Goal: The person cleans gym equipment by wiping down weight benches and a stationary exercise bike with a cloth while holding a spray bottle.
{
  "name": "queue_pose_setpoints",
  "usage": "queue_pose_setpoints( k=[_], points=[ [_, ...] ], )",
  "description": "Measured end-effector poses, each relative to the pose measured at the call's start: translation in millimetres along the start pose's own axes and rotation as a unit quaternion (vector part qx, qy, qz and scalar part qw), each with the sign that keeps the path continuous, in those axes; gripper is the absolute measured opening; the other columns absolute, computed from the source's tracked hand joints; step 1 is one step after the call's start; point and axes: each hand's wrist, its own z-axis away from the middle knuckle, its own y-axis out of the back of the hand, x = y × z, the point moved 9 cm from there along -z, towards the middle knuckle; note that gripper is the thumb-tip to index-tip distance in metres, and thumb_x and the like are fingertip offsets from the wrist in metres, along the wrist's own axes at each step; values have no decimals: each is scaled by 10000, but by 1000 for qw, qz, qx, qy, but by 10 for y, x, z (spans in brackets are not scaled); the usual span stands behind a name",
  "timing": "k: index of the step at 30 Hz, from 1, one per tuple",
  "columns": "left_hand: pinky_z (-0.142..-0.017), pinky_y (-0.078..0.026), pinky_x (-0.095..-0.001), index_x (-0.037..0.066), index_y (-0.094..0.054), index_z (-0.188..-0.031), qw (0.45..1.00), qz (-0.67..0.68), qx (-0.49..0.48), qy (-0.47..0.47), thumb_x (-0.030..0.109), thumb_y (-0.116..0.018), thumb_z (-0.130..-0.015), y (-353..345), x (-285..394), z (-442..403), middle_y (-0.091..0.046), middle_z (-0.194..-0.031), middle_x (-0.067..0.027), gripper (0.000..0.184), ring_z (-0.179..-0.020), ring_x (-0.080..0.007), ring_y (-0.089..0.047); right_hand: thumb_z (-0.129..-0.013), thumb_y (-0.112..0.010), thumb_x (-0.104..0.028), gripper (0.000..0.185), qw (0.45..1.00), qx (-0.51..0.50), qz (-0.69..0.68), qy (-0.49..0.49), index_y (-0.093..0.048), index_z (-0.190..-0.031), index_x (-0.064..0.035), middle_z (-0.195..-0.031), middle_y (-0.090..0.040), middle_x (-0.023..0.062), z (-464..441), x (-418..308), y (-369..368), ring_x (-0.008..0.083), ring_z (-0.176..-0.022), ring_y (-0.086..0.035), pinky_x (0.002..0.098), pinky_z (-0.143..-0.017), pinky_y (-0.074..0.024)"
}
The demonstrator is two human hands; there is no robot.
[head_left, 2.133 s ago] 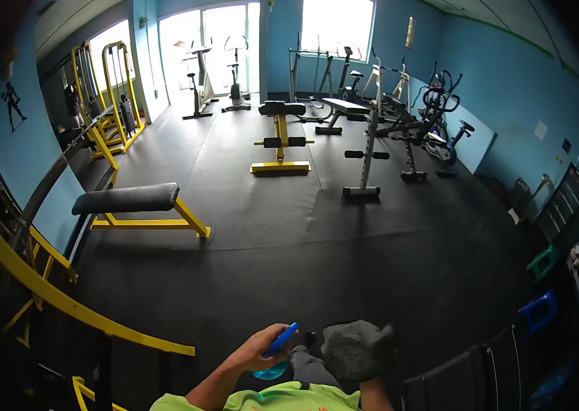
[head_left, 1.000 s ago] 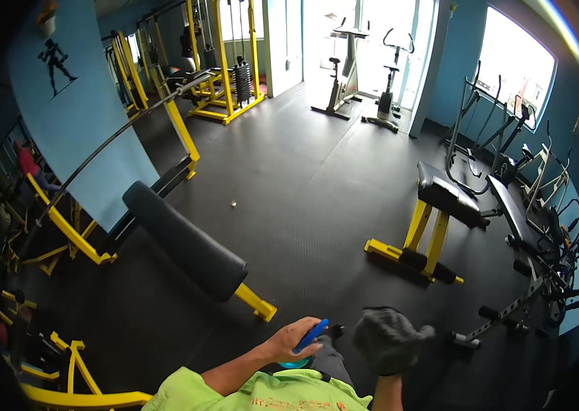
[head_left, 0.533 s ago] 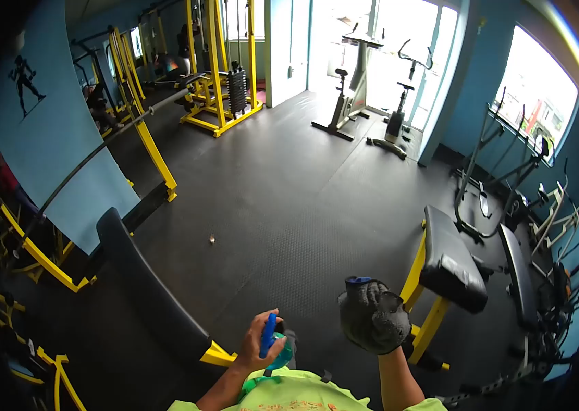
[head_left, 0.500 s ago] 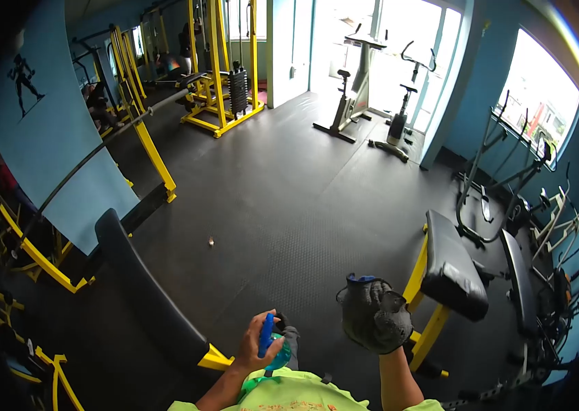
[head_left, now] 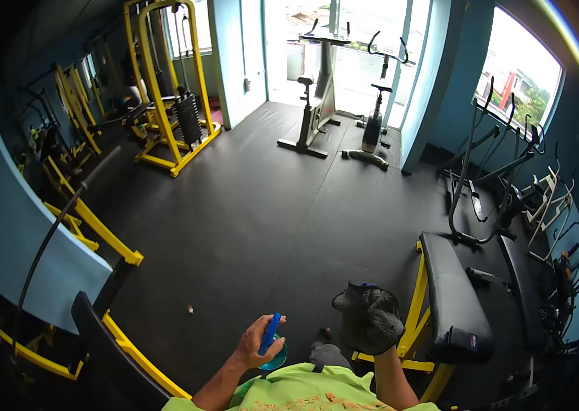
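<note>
My left hand (head_left: pixel 254 342) is closed around a spray bottle with a blue trigger head (head_left: pixel 270 333) and a teal body (head_left: pixel 275 357), low in front of my torso. A bunched dark grey cloth (head_left: pixel 370 320) covers my right hand (head_left: pixel 387 357), hiding its fingers; only the wrist side shows below the cloth. Just right of that hand stands a padded bench (head_left: pixel 450 291) on a yellow frame, with a small dark item (head_left: pixel 462 339) on the near end of its pad.
Another black padded bench (head_left: pixel 108 349) is at lower left, near a barbell (head_left: pixel 50 236) on a yellow rack. Exercise bikes (head_left: pixel 317 103) stand by the glass doors, a yellow weight machine (head_left: pixel 166 103) at back left, an elliptical (head_left: pixel 481 178) at right. A small object (head_left: pixel 190 309) lies on the floor.
The view has turned left and moved forward; the benches sit nearer and lower. The cloth in my right hand has shifted shape slightly. My left hand still holds the spray bottle.
</note>
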Motion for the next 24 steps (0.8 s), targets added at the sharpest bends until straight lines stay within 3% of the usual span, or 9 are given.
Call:
queue_pose_setpoints(
  k=[4,6,10,13,19,20,21,22,24],
  points=[
    [-840,-526,-348,28,-566,-1204,1000,19,-7,15,202,-692,-790,96,-284,-847,-637,-1138,-126,467,-920,-215,-658,-900,-626,-192,220,995,97,-14,-4,-660,-1100,-109,-1100,-679,79,-758,-140,533,238,-1035,-642,442,-949,-474],
    [-774,-532,-311,28,-568,-1209,999,18,23,34,210,-701,-786,180,-529,-1264,-643,-1126,-113,479,-833,-170,-653,-898,-630,-221,220,1000,2,-26,2,-651,-1088,-113,-1091,-685,92,-1414,-183,103,238,-1030,-643,408,-942,-476],
    [-748,-527,-289,23,-575,-1212,997,9,61,41,195,-721,-764,411,-735,-2225,-653,-1109,-118,502,-795,-156,-653,-895,-630,-242,197,998,-42,30,38,-644,-1046,-116,-1052,-680,89,-2715,-159,536,225,-1013,-632,398,-920,-483],
    [-765,-526,-298,19,-578,-1210,996,17,66,60,197,-724,-758,541,-828,-2945,-656,-1103,-123,507,-823,-160,-662,-890,-642,-244,204,990,-90,110,-26,-629,-1044,-111,-1047,-659,72,-3583,-183,329,201,-964,-624,381,-911,-479],
    [-764,-515,-293,19,-601,-1177,996,14,84,9,201,-740,-758,682,-1074,-4133,-666,-1064,-109,477,-821,-152,-656,-901,-628,-104,158,975,6,187,-123,-608,-1055,-132,-1061,-624,67,-4620,-153,826,213,-976,-607,370,-883,-495],
    [-750,-512,-285,21,-604,-1174,996,37,69,49,221,-749,-762,671,-1214,-4397,-669,-1027,-100,479,-802,-140,-645,-890,-646,-108,182,937,12,349,-33,-604,-1066,-118,-1079,-619,76,-4831,-269,1075,210,-984,-606,363,-880,-498],
    [-736,-508,-276,22,-608,-1171,993,59,55,85,240,-758,-767,658,-1367,-4667,-672,-990,-91,483,-782,-129,-633,-879,-665,-112,208,865,12,498,60,-601,-1077,-104,-1098,-614,85,-5059,-419,1134,206,-993,-606,356,-878,-500],
    [-704,-498,-267,28,-616,-1162,995,67,55,58,274,-759,-784,633,-1503,-4945,-655,-901,-60,473,-744,-104,-604,-879,-665,-112,208,863,10,502,58,-601,-1077,-104,-1098,-614,85,-5285,-463,1257,206,-993,-606,356,-878,-500],
    [-695,-493,-267,31,-618,-1159,995,67,24,67,273,-753,-790,627,-1697,-5512,-642,-882,-51,462,-731,-104,-595,-892,-646,-128,163,946,4,325,10,-595,-1043,-93,-1050,-629,78,-5642,-493,1328,209,-950,-620,346,-859,-512]
  ],
)
